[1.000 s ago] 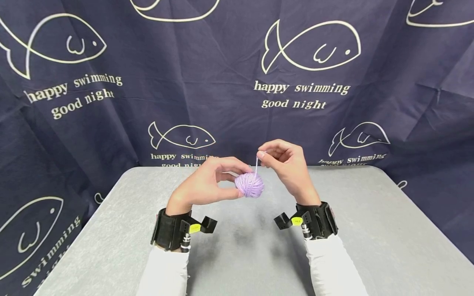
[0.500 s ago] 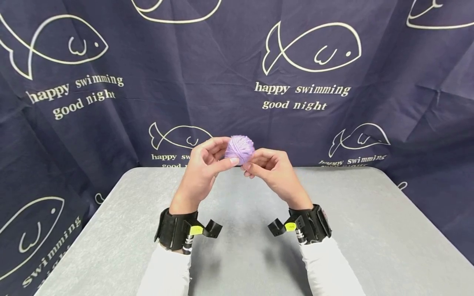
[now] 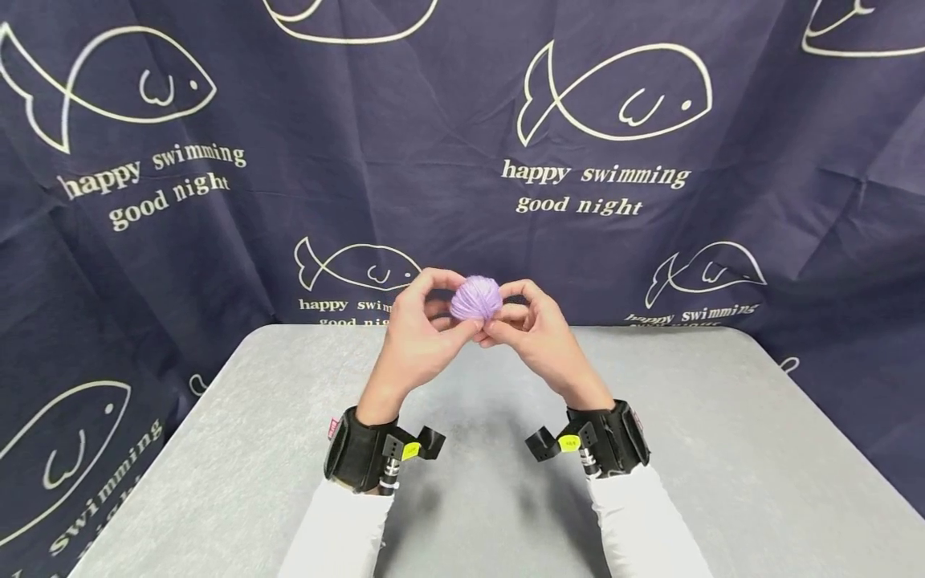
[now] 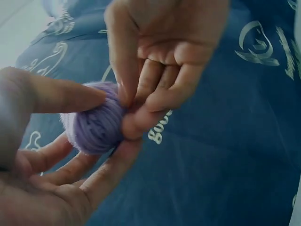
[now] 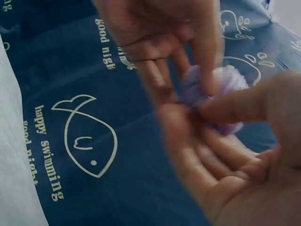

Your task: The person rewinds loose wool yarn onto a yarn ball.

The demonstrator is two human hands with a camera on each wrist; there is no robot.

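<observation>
Left hand (image 3: 417, 341) and right hand (image 3: 538, 341) both pinch the small round ball of lilac yarn (image 3: 475, 298) above the grey table (image 3: 723, 449); it looks light, soft, squashy, best held around its middle.

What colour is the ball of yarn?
Light purple; the ball of yarn shows best in the head view.

Both arms are in long white sleeves (image 3: 636, 514), close-fitting and plain right down to the cuffs. Each wrist wears a wide black strap (image 3: 357, 449), bulky, wrapped snug like a brace. On the inner side of each strap sits a small black angular camera mount (image 3: 551, 441) with a little round yellow sticker (image 3: 568, 441) and a short ribbed metal post underneath. Hands are bare, no rings, no gloves.
</observation>
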